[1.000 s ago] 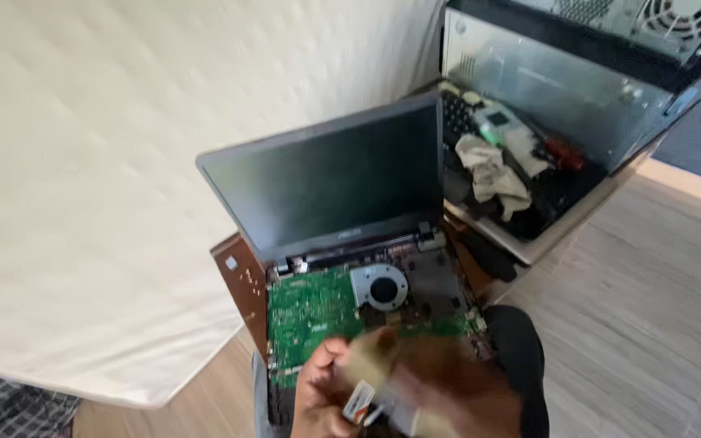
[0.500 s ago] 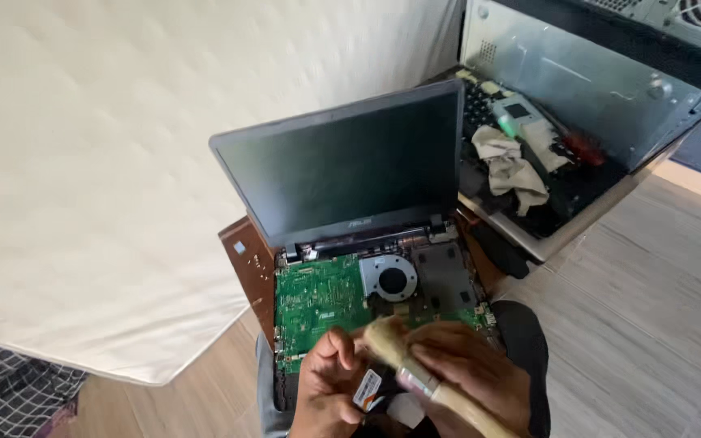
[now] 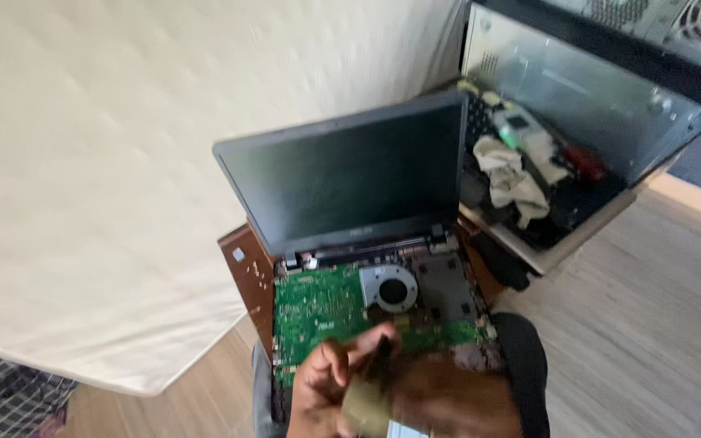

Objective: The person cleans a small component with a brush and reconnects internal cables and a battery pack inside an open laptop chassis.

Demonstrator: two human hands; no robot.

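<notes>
Pale bristles and a dark handle, both blurred, show at the bottom edge: this is probably a small brush (image 3: 369, 388), though the view is poor here. The left hand (image 3: 324, 388) has its fingers curled around the brush, so the tool sits just above the opened laptop (image 3: 367, 243). The right hand (image 3: 456, 401) lies close beside it, too blurred to tell whether it grips anything.

The laptop rests on the person's lap with its top cover off, so the green motherboard (image 3: 318, 304) and the round cooling fan (image 3: 391, 288) lie bare and within reach. The dark screen (image 3: 342, 174) stands open, leaning away, which keeps it out of the way.

Further right, on the wooden floor (image 3: 651, 324), an open desktop computer case (image 3: 578, 89) holds a crumpled beige cloth (image 3: 513, 182). A cream mattress (image 3: 99, 178) fills the left side.
</notes>
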